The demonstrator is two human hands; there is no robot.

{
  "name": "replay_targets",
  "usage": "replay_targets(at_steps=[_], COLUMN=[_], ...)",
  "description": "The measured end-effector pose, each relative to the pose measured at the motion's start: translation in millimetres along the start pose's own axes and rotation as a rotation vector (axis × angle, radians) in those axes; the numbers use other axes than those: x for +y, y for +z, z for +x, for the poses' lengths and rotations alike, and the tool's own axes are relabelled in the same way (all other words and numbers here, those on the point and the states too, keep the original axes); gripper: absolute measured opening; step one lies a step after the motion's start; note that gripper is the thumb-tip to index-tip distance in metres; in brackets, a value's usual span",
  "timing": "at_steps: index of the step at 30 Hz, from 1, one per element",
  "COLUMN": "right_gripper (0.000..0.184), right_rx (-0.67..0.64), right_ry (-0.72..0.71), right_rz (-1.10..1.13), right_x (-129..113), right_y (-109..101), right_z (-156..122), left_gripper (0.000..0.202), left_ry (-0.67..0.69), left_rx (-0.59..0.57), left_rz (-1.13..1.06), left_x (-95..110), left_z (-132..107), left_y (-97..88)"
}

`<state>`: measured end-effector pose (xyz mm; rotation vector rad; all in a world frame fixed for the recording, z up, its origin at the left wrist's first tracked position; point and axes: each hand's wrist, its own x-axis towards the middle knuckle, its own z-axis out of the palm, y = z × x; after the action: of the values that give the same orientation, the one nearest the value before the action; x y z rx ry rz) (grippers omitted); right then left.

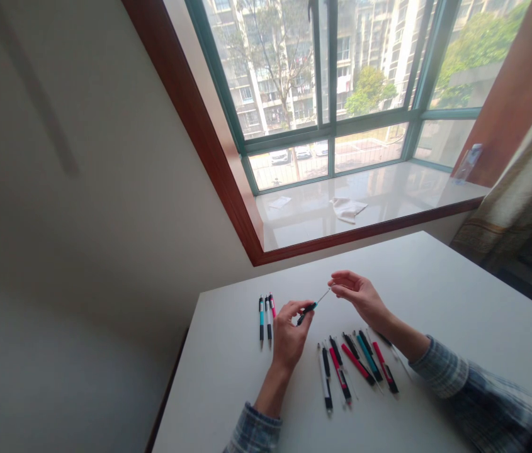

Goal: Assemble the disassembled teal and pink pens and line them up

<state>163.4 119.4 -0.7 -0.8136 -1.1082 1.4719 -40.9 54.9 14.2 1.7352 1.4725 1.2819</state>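
— So, what lies nearest on the table (459,302)?
— A row of loose pens (355,365), red, teal and black, at five o'clock from the left hand (288,336).
— And the hands?
— The left hand is closed around a black-and-teal pen barrel (306,311). The right hand (357,296), at two o'clock from it, pinches the thin refill (323,296) sticking out of the barrel's end.
— Farther off?
— Three pens (267,314) lie side by side at ten o'clock. At twelve, the window sill (388,195) bears a crumpled cloth (348,209) and a paper scrap (279,202).
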Motion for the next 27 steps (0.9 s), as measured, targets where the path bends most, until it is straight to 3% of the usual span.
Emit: replay_targets(at_steps=[15,27], right_gripper=[0.038,0.031], right_rx=[-0.003,-0.231], right_ry=[0.019,-0.005], right_rz=[0.003,-0.239], right_x=[-2.5,2.8], right_y=[1.2,9.4], right_z=[-0.5,-7.5], left_gripper=[0.019,0.018], left_ry=[-0.013,0.002], left_rx=[-0.004,-0.036], left_rz=[-0.023,-0.054], left_x=[4.7,8.0], left_z=[0.2,0.2], left_y=[-1.2,1.6])
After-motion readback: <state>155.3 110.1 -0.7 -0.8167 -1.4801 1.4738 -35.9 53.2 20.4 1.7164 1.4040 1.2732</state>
